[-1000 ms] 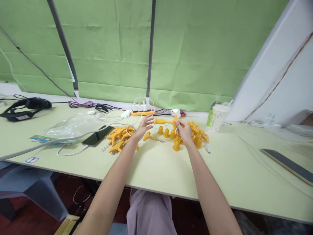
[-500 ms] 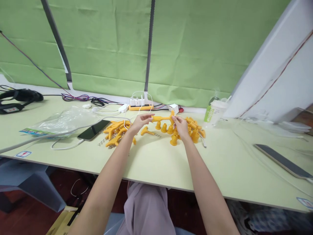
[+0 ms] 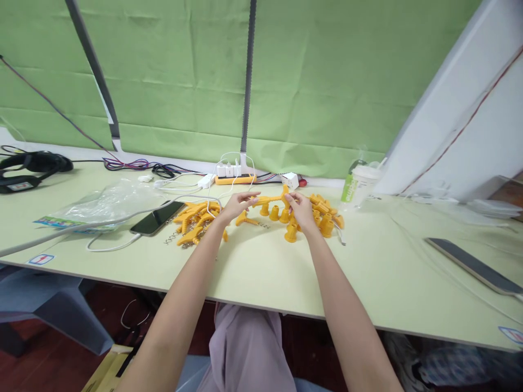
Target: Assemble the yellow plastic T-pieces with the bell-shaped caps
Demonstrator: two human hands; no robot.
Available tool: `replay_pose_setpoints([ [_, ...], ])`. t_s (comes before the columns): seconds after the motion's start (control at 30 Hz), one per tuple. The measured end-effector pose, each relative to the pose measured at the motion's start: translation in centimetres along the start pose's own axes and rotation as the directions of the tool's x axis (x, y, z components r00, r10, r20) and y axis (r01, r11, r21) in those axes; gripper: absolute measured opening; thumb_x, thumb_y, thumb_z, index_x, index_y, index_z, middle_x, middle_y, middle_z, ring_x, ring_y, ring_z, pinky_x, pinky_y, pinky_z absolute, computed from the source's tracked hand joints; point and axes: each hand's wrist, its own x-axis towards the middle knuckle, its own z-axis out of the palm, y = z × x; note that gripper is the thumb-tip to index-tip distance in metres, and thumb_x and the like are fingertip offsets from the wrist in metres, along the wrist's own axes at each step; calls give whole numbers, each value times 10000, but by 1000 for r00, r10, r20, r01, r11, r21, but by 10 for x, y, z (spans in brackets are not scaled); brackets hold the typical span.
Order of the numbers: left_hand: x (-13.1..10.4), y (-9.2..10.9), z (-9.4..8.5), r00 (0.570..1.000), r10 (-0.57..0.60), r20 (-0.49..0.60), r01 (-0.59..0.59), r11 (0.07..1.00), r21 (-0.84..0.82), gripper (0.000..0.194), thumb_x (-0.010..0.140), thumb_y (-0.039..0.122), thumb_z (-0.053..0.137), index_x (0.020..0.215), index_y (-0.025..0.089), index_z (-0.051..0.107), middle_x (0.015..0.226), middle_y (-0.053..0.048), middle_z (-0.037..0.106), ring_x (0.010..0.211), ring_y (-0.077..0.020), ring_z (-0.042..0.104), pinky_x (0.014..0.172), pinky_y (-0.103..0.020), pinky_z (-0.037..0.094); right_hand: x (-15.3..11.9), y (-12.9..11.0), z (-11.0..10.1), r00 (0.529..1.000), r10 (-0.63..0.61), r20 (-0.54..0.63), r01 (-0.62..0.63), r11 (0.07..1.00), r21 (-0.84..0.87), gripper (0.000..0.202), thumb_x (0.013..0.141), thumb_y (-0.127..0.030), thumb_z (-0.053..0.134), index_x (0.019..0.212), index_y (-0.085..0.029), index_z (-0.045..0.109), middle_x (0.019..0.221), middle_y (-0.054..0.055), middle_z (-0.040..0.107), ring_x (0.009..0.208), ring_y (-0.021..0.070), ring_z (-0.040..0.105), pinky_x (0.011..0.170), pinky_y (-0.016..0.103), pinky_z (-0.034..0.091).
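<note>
Between my hands, above the table, is a yellow plastic corkscrew (image 3: 273, 199), lying level. My right hand (image 3: 301, 209) pinches its T-shaped handle. My left hand (image 3: 237, 207) has its fingers closed around the other end, which they mostly cover; the metal spiral is not visible. Below it on the table lies a single yellow corkscrew (image 3: 245, 219) with its spiral bare. A pile of yellow corkscrews (image 3: 195, 213) sits beside my left wrist. Several yellow cone-shaped caps (image 3: 291, 233) stand under and around my right hand, with more yellow pieces (image 3: 321, 204) behind them.
A phone (image 3: 157, 219) with a white cable and a clear plastic bag (image 3: 112, 201) lie to the left. At the back is a power strip (image 3: 235, 179) with chargers. On the right are a lidded cup (image 3: 362, 188) and another phone (image 3: 476, 265).
My left hand has closed further over the far end of the corkscrew, hiding more of it. The corkscrew and my right hand have shifted slightly left.
</note>
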Motion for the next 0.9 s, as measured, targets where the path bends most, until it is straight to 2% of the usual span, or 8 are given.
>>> replay_pose_setpoints([
  [0.1,1,-8,1,994,-80,69,76,996,54,545,697,479,658,1151,179,635,982,-76,666,854,-179,577,688,-274,462,0,2,1,1000,1,10,-1,999,-43,330,721,-527,568,746,-198,584,554,-41,486,463,105,430,491,249,341],
  [0.2,2,-14,0,990,-121,77,117,992,55,540,682,465,678,1118,149,650,924,-84,677,839,-187,596,716,-292,463,0,5,1,1000,16,17,-15,998,-67,338,722,-533,560,750,-197,589,543,-42,485,447,104,420,487,254,333],
  [0.43,9,-21,2,999,38,4,-38,999,16,522,593,388,759,1056,159,680,1015,-77,653,907,-182,580,889,-354,450,-1,3,1,999,39,19,-38,996,-87,354,751,-560,519,709,-209,539,466,-62,436,429,106,426,488,246,336],
  [0.57,8,-18,6,988,142,-57,-139,989,49,429,576,319,771,982,195,709,1055,-77,618,969,-193,565,907,-371,457,-1,3,1,998,61,33,-59,997,-58,404,744,-601,510,652,-208,497,466,-57,446,418,102,429,491,246,357],
  [0.73,8,-14,7,988,138,-71,-136,990,31,377,605,289,748,961,175,701,1046,-88,633,956,-184,569,911,-378,458,2,4,2,999,46,20,-47,999,9,415,717,-619,538,663,-209,506,481,-56,458,416,97,431,480,242,370],
  [0.9,9,-16,6,988,126,-93,-126,992,13,419,587,304,750,970,150,682,1030,-95,639,909,-170,564,882,-366,461,2,3,2,999,38,11,-38,999,22,429,703,-631,549,650,-207,508,487,-53,454,421,99,434,473,244,373],
])
